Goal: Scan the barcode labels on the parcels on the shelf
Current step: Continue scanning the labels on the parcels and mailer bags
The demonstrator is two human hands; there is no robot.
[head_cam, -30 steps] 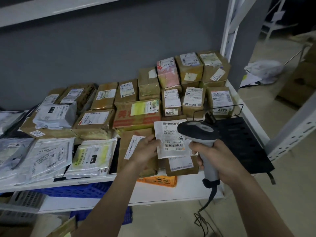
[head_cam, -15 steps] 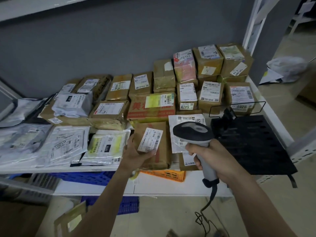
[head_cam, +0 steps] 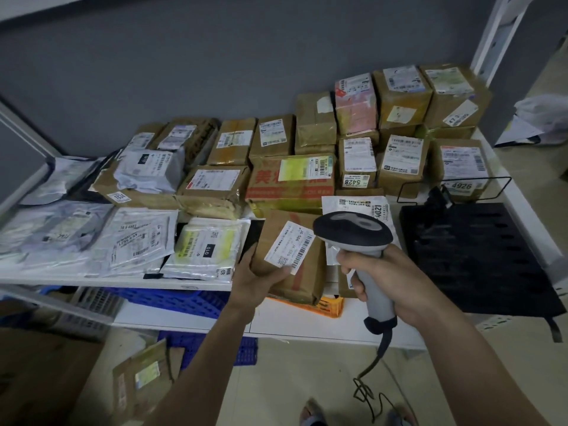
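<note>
Since the earlier frame, the left hand (head_cam: pixel 256 279) has moved left from the white mailer to the brown parcel (head_cam: pixel 292 259) at the shelf's (head_cam: pixel 190 284) near edge. Left fingers curl round its near-left corner, tilting the label (head_cam: pixel 290 248) up. Likely light, stiff cardboard; edge grips suit it. Right hand (head_cam: pixel 385 279) fingers clamp the scanner (head_cam: pixel 353 232) handle.
</note>
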